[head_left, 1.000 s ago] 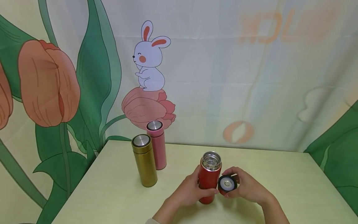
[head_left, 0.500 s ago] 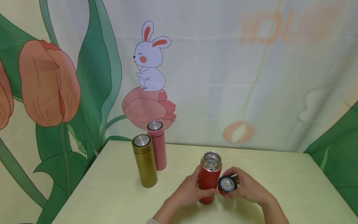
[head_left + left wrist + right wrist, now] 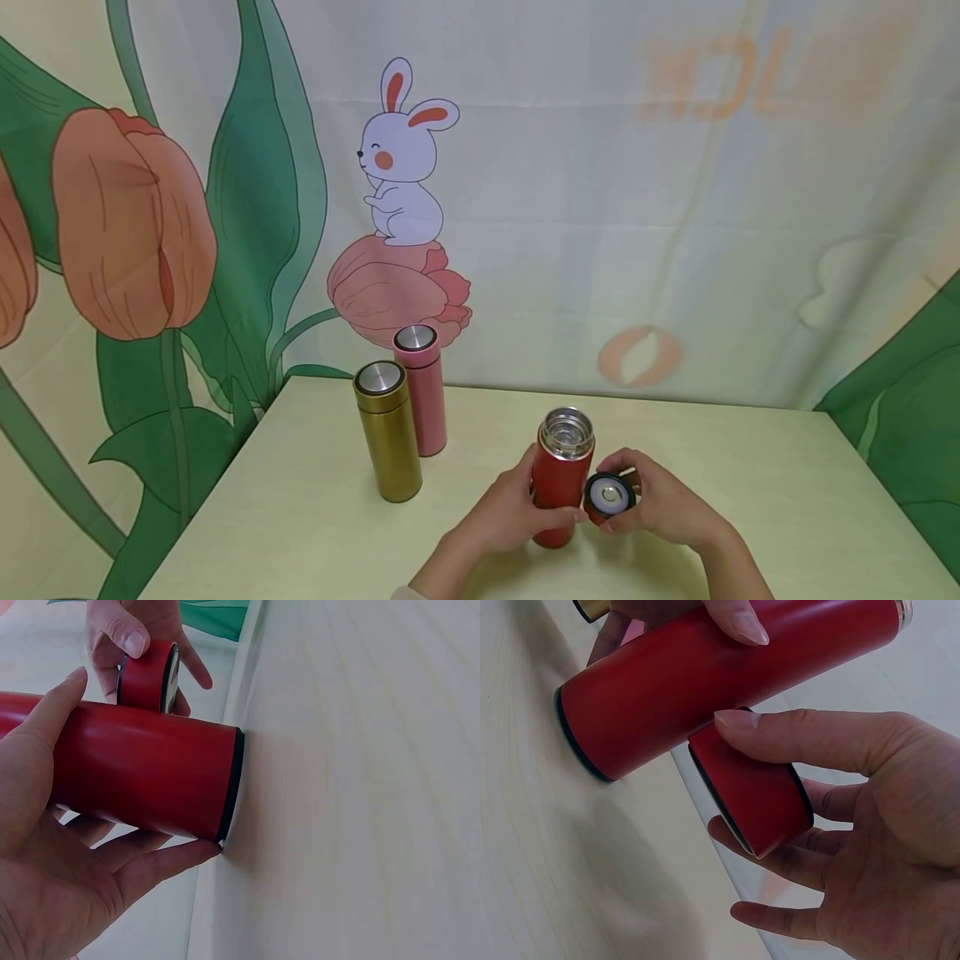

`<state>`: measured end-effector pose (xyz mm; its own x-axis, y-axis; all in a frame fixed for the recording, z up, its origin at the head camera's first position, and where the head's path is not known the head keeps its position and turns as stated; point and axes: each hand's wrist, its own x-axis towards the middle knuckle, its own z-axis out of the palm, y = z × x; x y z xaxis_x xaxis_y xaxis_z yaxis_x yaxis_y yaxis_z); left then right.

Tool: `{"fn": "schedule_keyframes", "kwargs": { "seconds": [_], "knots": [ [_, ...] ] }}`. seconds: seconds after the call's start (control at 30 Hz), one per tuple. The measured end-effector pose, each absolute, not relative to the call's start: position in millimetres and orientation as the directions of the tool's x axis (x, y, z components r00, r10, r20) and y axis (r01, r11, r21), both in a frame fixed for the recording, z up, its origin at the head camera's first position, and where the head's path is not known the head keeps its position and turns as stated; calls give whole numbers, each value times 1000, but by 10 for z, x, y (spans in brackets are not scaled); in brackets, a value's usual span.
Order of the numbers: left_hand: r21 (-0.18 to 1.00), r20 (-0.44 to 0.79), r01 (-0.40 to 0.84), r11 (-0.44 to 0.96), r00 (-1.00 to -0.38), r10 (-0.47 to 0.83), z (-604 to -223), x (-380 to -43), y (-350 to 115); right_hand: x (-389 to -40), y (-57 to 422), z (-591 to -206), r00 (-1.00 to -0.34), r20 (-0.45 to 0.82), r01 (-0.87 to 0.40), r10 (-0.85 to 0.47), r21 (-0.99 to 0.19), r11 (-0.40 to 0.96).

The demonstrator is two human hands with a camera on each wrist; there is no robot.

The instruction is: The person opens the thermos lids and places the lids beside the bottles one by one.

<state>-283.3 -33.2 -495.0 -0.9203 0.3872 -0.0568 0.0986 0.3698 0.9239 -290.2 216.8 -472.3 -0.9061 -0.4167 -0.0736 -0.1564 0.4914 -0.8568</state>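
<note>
My left hand point(image 3: 504, 510) grips a red vacuum flask point(image 3: 557, 483) round its body, thumb across the near side. The flask is lidless, its steel mouth facing up in the head view. Beside it, my right hand point(image 3: 658, 502) pinches the red screw lid point(image 3: 754, 787) between thumb and fingers. The lid's pale inner side and dark rim face up toward the head camera. In both wrist views the lid lies right against the flask's side, low on the body. In the left wrist view the flask's black base point(image 3: 234, 784) shows close to the tabletop.
A gold flask point(image 3: 390, 442) with a steel-topped lid stands left on the pale wooden table point(image 3: 300, 500). Just behind it is a pink flask point(image 3: 425, 400), also lidded. A printed cloth point(image 3: 525, 208) with a rabbit and tulips hangs along the table's back edge.
</note>
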Motion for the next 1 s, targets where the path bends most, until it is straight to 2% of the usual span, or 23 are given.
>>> {"fn": "schedule_keyframes", "kwargs": {
  "seconds": [1.0],
  "knots": [
    [919, -34, 127, 372, -917, 397, -4972, -2833, -365, -2914, 2174, -4738, -907, -65, -172, -417, -845, 506]
  ]
}}
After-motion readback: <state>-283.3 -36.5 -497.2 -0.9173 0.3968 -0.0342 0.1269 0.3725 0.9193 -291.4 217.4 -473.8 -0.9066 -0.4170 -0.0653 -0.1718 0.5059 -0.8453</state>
